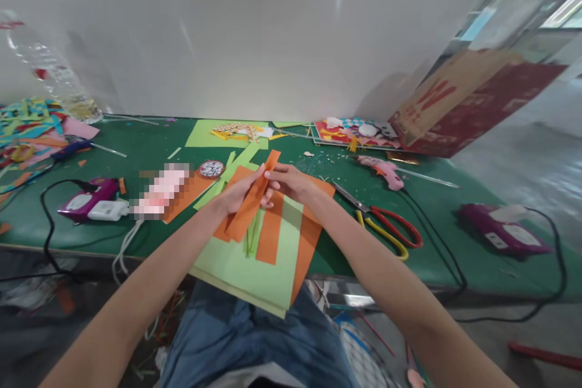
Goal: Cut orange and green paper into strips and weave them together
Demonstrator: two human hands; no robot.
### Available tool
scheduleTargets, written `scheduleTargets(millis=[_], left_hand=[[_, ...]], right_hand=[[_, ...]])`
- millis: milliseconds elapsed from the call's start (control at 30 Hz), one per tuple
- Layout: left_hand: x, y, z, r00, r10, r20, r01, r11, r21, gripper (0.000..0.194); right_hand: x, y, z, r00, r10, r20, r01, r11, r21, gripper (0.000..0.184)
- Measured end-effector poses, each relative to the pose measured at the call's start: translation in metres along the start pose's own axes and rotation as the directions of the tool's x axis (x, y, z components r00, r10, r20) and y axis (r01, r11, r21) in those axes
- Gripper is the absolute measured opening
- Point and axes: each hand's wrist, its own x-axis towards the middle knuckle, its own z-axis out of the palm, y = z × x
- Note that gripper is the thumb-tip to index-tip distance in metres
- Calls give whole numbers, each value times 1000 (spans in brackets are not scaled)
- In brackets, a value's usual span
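My left hand and my right hand meet over the table's front edge, both closed on a long orange paper strip. The strip slants from upper right to lower left. My right fingertips pinch near its upper part, while my left fingers lie along and behind it. Beneath my hands, another orange strip and thin green paper strips rest on light green paper sheets. An orange sheet sticks out at the right side of this pile. Part of the held strip is hidden by my fingers.
Scissors and a pink glue gun lie right; a paper bag stands behind them. Purple power boxes with cords sit at both sides. A round tin, a bottle and paper scraps are left.
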Motion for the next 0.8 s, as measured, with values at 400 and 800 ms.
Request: scheduleTargets(millis=[400,800], left_hand=[[3,2,-2,998,48,36,-50,997,59,35],[4,7,1,998,64,29,-65,998,27,28]], right_hand=[[4,-5,-5,990,-106,-96,105,994,-16,29],[6,-5,-3,973,-61,-222,74,996,54,32]])
